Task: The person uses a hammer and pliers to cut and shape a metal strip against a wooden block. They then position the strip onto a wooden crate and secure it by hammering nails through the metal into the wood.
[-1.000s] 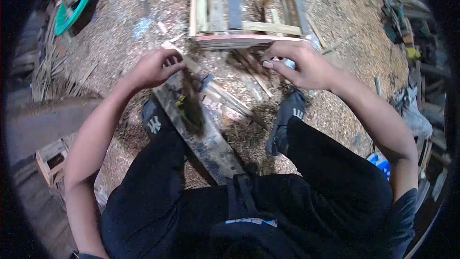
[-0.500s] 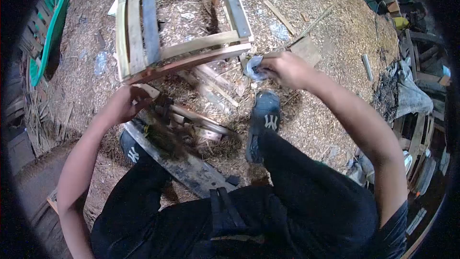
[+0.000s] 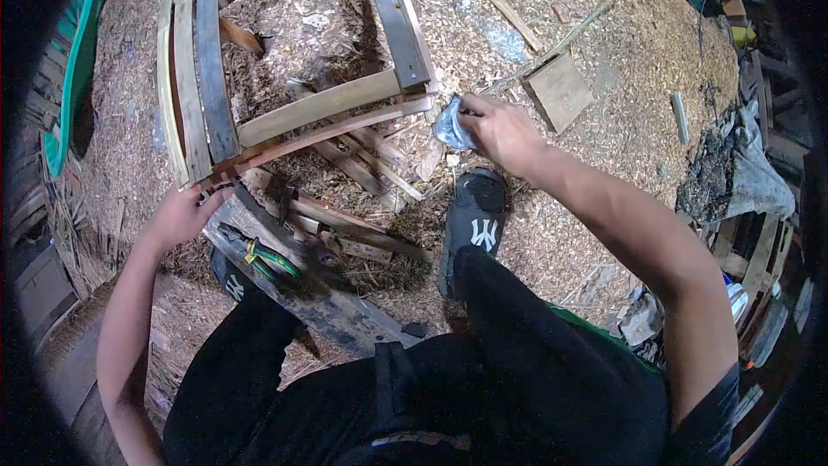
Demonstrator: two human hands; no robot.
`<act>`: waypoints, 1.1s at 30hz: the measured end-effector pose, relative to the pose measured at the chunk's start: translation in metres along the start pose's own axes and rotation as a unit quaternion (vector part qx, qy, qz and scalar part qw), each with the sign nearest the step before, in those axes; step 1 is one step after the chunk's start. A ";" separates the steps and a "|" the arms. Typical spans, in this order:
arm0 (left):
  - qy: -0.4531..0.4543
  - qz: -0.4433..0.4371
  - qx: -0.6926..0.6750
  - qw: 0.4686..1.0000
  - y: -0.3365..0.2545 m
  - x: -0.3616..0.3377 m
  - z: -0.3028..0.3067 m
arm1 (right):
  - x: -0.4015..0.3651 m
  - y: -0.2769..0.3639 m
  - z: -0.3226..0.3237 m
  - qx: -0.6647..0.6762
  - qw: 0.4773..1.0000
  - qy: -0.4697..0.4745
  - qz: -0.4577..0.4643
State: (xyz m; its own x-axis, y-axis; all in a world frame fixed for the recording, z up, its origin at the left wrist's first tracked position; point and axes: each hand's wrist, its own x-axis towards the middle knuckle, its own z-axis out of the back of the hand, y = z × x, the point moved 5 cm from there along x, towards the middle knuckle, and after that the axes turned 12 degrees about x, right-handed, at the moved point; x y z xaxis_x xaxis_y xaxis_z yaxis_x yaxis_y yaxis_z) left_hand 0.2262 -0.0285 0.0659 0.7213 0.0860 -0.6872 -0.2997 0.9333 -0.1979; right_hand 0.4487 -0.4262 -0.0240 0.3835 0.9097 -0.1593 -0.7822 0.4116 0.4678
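Note:
A slatted wooden frame (image 3: 319, 109) stands on the ground ahead of me. At its near left corner is my left hand (image 3: 183, 223), fingers closed around the lower rail. Pliers (image 3: 261, 257) with green and yellow handles lie on a worn, dark-stained plank (image 3: 336, 315) between my legs, just right of that hand. My right hand (image 3: 504, 134) pinches a small clear plastic bag (image 3: 450, 125) beside the frame's near right corner. What the bag contains is hard to make out.
Loose wood pieces (image 3: 345, 223) lie under and before the frame. A square board (image 3: 559, 93) and thin sticks rest on the chip-covered ground at right. A green-rimmed object (image 3: 79, 69) stands far left. Cloth (image 3: 752, 164) and stacked wood line the right side.
The wooden frame has shifted left in view, and my left hand has moved left and down to its corner. The pliers now show clearly on the plank. My right hand still holds the bag.

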 end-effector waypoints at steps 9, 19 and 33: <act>-0.046 -0.024 0.021 0.998 -0.008 -0.033 0.016 | 0.011 -0.006 0.003 0.060 0.997 -0.002 -0.053; -0.095 0.038 0.023 0.994 0.036 -0.114 -0.006 | 0.006 -0.017 0.021 0.400 0.884 0.014 -0.243; -0.132 0.051 -0.013 0.990 0.049 -0.148 -0.016 | -0.002 -0.021 0.019 0.679 0.654 0.035 -0.331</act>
State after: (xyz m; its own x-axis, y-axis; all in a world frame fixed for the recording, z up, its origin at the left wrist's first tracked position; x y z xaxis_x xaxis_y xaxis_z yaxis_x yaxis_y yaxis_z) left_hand 0.0951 -0.0015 0.1467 0.8233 0.2709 -0.4988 -0.3935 0.9057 -0.1576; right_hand 0.4738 -0.4374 -0.0166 0.3570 0.5764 -0.7351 0.7205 0.3310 0.6094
